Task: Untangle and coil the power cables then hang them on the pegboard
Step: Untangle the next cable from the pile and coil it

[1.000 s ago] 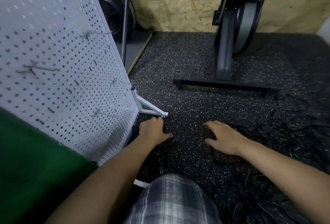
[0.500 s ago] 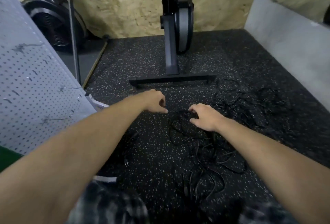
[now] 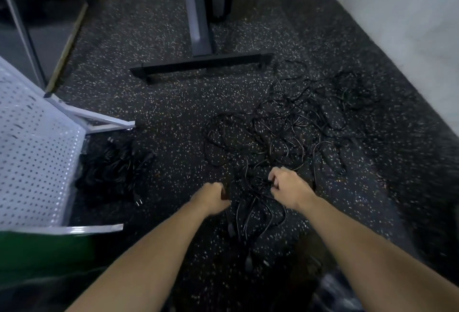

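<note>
Both forearms are reaching forward and down, bare. The right hand (image 3: 289, 188) is curling its fingers and thumb together and pinching a thin black strand at the near edge of the tangled power cables (image 3: 285, 132). The left hand (image 3: 213, 198) is hovering just beside it, not touching it, with its fingers curled inward. A dark strand is running out below the left knuckles toward the person, but I cannot tell whether it is lying inside the grip. The tangle is spreading loosely over the speckled floor (image 3: 173, 117), mostly beyond and to the right of the right hand, with a few loops trailing back between the 2 wrists. Well to the left of the left hand, 1 coiled bundle (image 3: 114, 165) of black cable is lying on the floor against the foot of the white pegboard (image 3: 32, 162), and its 2-pin plug (image 3: 138, 201) is pointing toward the left hand. The pegboard is standing further left. Beyond both hands, the black base bar (image 3: 201, 64) of a grey upright machine is lying flat past the tangle. A pale wall (image 3: 409, 25) is running along far right of the right hand.
</note>
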### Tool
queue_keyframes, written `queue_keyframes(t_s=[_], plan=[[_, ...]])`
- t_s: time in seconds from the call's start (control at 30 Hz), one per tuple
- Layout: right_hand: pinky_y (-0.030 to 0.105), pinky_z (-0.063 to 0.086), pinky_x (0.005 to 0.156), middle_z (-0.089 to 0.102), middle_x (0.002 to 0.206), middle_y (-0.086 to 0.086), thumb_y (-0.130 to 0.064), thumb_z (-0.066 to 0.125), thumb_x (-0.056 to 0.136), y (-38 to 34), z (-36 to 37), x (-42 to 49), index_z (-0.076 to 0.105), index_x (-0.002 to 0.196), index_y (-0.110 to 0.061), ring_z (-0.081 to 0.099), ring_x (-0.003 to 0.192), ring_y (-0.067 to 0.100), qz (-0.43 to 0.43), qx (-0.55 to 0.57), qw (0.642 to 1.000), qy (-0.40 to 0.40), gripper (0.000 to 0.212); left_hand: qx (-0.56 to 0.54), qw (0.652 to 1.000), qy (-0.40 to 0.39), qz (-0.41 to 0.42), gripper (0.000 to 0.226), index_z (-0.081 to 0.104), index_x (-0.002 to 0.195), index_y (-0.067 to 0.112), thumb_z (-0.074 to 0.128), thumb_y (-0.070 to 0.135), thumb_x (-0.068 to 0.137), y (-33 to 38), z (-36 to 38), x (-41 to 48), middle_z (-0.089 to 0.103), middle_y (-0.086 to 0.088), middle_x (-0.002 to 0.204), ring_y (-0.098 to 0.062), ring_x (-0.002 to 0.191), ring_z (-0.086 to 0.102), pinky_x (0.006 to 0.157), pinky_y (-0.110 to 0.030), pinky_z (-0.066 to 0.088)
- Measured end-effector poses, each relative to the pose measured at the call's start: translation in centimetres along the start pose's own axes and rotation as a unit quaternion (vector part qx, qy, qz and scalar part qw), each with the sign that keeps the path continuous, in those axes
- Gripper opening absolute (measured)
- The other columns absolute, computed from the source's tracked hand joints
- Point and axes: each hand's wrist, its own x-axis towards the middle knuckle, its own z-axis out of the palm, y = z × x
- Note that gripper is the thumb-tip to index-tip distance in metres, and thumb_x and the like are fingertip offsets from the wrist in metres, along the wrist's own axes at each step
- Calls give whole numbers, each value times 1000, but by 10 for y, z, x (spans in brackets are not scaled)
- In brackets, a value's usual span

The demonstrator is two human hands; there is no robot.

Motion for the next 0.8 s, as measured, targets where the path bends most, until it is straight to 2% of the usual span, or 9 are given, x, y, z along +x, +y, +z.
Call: queue_keyframes(t_s=[0.1,0.23,0.33,0.47,0.57,0.67,0.73,0.8], plan=[[39,54,90,59,118,2,-23,63,99,6,33,1,58,121,-22,61,105,25,19,-1,999,-40,23,-66,997,-12,-30,66,42,142,17,74,48,93,-7,43,2,55,-11,134,-30,117,60,91,-36,52],[37,56,90,66,115,4,-28,61,99,3,70,-7,64,114,-22,66,103,26,69,-11,991,-112,16,-153,986,48,-35,57,35,128,25,79,26,92,-13,78,3,64,-10,106,-25,87,66,77,-43,61],[40,56,95,63,119,8,-43,64,98,2,94,-14,65,114,-15,67,104,28,132,1,983,-126,32,-171,982,73,-42,61,30,130,30,76,14,92,-17,91,1,64,-10,102,-21,80,65,71,-41,61],[36,54,87,61,111,5,-66,66,89,4,122,-26,55,105,-15,64,96,25,203,62,966,-147,54,-162,981,99,-42,63,30,136,31,75,15,94,-17,93,-3,64,-4,100,-17,76,64,60,-32,53],[33,55,79,69,102,5,-68,70,84,0,144,-29,62,96,-14,68,90,23,218,137,958,-127,56,-162,981,100,-37,66,29,138,32,75,18,93,-18,94,-3,66,-4,101,-19,80,66,65,-36,57],[29,49,64,67,84,2,-53,71,92,-5,156,-33,60,80,-14,66,77,18,212,181,954,-112,43,-184,979,81,-37,74,25,141,35,77,19,91,-18,99,-6,66,-6,105,-21,85,67,78,-42,61],[30,52,66,66,79,1,-50,71,93,-7,159,-37,59,77,-15,63,72,16,206,201,952,-104,41,-204,976,74,-32,82,21,147,35,78,18,91,-19,103,-8,64,-6,106,-19,85,66,78,-39,61],[31,54,71,70,83,-2,-53,76,88,-7,162,-42,64,83,-17,66,77,14,195,221,950,-107,39,-206,975,74,-29,88,17,152,35,79,19,90,-21,107,-9,63,-5,107,-18,87,65,81,-39,60]])
